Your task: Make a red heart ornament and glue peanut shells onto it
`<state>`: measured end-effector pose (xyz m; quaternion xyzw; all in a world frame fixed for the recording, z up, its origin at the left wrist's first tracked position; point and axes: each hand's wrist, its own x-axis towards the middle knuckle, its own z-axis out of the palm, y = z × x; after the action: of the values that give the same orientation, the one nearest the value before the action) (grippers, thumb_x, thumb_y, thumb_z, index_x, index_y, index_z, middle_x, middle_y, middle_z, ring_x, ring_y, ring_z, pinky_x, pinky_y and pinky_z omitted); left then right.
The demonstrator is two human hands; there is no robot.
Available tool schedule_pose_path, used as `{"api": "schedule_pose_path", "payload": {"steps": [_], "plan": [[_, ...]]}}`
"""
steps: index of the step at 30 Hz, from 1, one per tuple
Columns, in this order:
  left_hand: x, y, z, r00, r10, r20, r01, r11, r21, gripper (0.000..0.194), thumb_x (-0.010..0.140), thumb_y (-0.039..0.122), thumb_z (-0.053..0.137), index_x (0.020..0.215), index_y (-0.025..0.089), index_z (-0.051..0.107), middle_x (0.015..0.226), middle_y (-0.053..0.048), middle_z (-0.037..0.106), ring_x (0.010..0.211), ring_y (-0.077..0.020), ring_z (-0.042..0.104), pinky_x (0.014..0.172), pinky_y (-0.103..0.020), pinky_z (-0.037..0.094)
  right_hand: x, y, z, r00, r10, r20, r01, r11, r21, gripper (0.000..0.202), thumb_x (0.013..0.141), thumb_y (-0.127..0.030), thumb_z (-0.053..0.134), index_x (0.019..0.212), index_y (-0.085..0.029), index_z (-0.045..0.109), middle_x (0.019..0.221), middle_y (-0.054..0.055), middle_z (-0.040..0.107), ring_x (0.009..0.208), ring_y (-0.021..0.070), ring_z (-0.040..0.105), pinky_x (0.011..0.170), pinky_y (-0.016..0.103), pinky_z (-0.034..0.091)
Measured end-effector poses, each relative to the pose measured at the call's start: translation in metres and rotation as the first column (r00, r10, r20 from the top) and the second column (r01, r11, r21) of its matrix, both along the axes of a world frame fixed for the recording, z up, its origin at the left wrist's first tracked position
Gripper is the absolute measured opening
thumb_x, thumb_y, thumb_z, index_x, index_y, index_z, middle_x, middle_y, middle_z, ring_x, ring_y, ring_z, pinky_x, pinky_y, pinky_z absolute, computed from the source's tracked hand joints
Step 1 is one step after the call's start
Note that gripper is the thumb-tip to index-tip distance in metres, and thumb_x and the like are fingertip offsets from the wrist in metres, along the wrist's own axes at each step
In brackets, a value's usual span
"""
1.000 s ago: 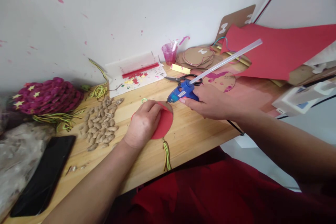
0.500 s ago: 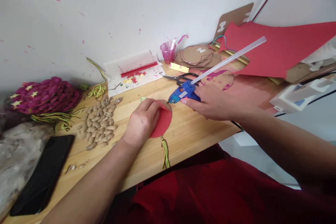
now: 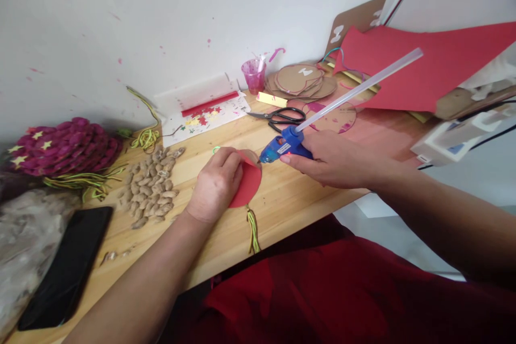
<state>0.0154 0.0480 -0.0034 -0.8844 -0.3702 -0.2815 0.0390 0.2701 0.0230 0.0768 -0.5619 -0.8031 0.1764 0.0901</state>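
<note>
The right hand (image 3: 341, 160) grips a blue glue gun (image 3: 284, 146), its nozzle at the right edge of a red disc (image 3: 248, 185) as the left hand (image 3: 216, 184), fingers pinched together, lifts the disc's covering near the front edge of a wooden table (image 3: 217, 247). A tassel (image 3: 252, 231) trails from the disc toward that edge. Peanuts (image 3: 149, 188) lie to the left, beside a phone (image 3: 66, 269) at the table's left end. Scissors (image 3: 278, 115), a cup (image 3: 254, 75) and cardboard pieces (image 3: 300, 79) sit toward the back edge.
</note>
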Motion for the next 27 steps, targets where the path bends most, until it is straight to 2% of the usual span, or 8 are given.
{"api": "schedule_pose_path", "payload": {"steps": [11,21,27], "plan": [[0.0006,-0.0004,0.0002,1.0,0.011,0.012,-0.011,1.0,-0.018,0.013,0.096,0.01,0.05,0.097,0.017,0.061,0.106,-0.009,0.064,0.094,-0.0193,0.065,0.086,-0.031,0.057,0.0001,-0.0074,0.0062,0.997,0.076,0.029,-0.077,0.997,0.004,0.035,0.097,-0.042,0.045,0.069,-0.021,0.049,0.065,0.003,0.056,0.06,0.0171,0.05,0.06,0.031,0.031],[0.0009,0.0,0.0001,1.0,0.009,0.016,-0.009,1.0,-0.019,0.013,0.096,0.01,0.05,0.097,0.017,0.061,0.107,-0.01,0.065,0.097,-0.0198,0.065,0.088,-0.032,0.057,0.0035,-0.0074,0.0076,0.995,0.101,0.01,-0.101,0.995,-0.013,0.031,0.097,-0.042,0.046,0.076,-0.021,0.055,0.069,0.005,0.059,0.068,0.021,0.056,0.064,0.032,0.034],[0.001,-0.0011,0.0009,1.0,0.014,0.01,-0.014,1.0,-0.004,0.014,0.096,0.011,0.05,0.099,0.017,0.062,0.106,-0.01,0.065,0.095,-0.0197,0.065,0.085,-0.031,0.057,0.0038,-0.0074,0.009,0.995,0.1,0.019,-0.099,0.995,-0.022,0.03,0.096,-0.042,0.047,0.077,-0.021,0.055,0.065,0.003,0.057,0.063,0.0196,0.053,0.062,0.031,0.033]]}}
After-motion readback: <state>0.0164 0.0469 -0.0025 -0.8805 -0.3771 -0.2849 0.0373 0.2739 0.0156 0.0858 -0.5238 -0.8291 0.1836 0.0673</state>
